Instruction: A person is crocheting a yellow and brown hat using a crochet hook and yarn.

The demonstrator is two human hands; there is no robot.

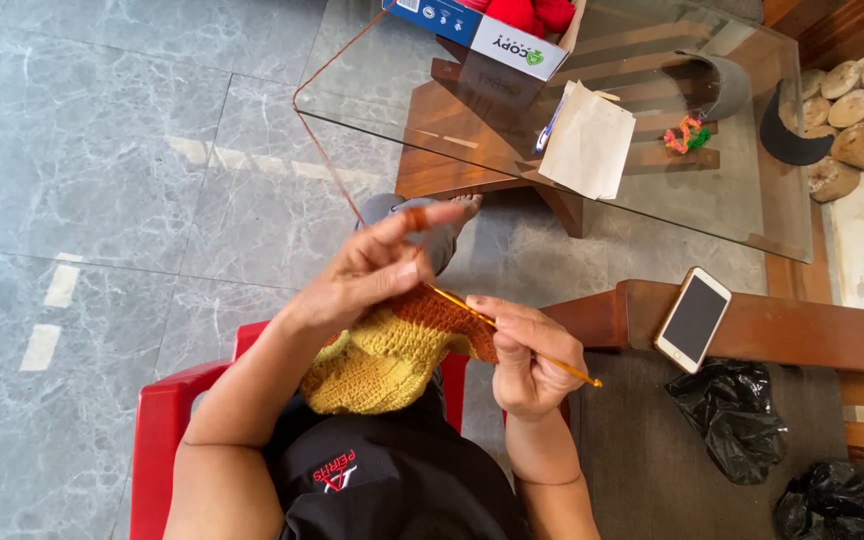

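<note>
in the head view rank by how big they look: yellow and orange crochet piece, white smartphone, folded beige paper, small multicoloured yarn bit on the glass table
1. Yellow and orange crochet piece, though it is nearest the camera.
2. Folded beige paper.
3. White smartphone.
4. Small multicoloured yarn bit.

Head-worn view, steeply downward, close

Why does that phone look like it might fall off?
The phone lies tilted on the narrow wooden armrest, one corner poking past the edge, so it looks wobbly. The paper on the glass table sits crooked too. Nothing looks spilled or broken.
</note>
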